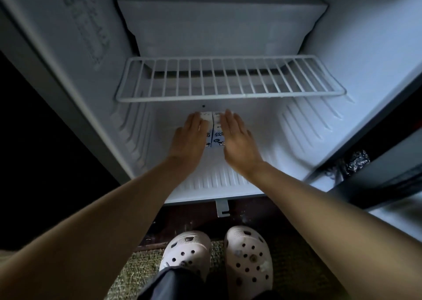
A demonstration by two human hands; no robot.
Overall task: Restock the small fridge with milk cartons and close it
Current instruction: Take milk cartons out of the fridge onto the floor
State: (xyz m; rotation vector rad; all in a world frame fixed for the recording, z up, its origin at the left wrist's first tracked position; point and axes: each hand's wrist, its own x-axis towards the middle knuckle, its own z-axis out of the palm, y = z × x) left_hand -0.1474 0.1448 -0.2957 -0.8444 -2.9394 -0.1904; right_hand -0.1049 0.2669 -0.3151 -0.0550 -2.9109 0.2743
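Two white milk cartons (212, 129) with blue print stand touching on the ribbed white fridge floor (262, 140), under the white wire shelf (228, 80). The left hand (188, 140) and the right hand (237, 140) lie flat with fingers straight, pressed against the outer sides of the pair.

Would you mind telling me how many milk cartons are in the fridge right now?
2: the left carton and right carton stand side by side on the fridge floor, between both hands, partly hidden.

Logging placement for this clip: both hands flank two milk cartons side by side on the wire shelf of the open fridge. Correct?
Not quite. In the head view the two milk cartons stand on the fridge floor, below the empty wire shelf. The left hand and right hand do flank them.
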